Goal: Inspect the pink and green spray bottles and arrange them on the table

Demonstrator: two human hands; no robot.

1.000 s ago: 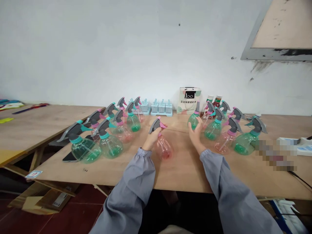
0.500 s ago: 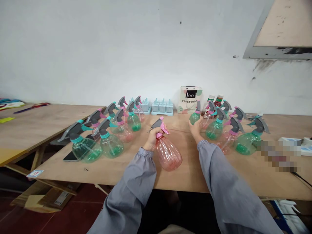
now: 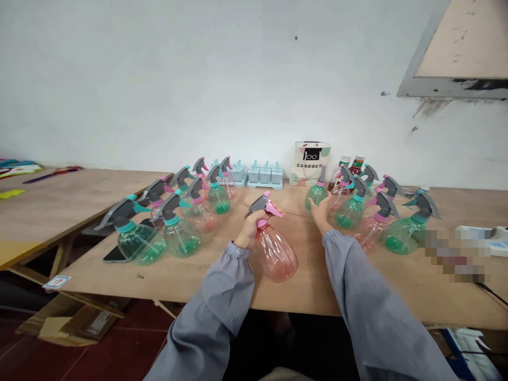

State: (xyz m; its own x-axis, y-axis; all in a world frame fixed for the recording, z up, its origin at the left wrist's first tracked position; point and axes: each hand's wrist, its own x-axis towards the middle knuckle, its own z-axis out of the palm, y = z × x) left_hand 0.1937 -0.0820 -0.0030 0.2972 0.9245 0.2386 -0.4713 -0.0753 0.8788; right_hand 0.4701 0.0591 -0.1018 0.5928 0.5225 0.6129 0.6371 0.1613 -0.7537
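Observation:
Near the table's front, my left hand [image 3: 252, 226] is wrapped round the neck of a pink spray bottle [image 3: 275, 254], just below its grey and pink trigger head. The bottle leans, its base down to the right. Farther back, my right hand [image 3: 319, 211] curves round the near side of a green spray bottle [image 3: 313, 194], thumb on the left and fingers on the right. That bottle stands about upright before a paper bag [image 3: 310, 163]; my hand covers part of it. Close to its right are a green spray bottle [image 3: 349, 212] and a pink one [image 3: 371, 233].
Several green and pink spray bottles stand at left, including a green one [image 3: 181, 238] beside a dark phone [image 3: 115, 255]. Pale blue ice-pop moulds [image 3: 265, 174] sit at the wall. A power strip [image 3: 498, 241] and cable lie right. A second table [image 3: 79, 196] adjoins on the left.
The pink bottle's head has tipped to the right in my left hand. My right hand has shifted on the green bottle, which has moved slightly left and shows more of its body.

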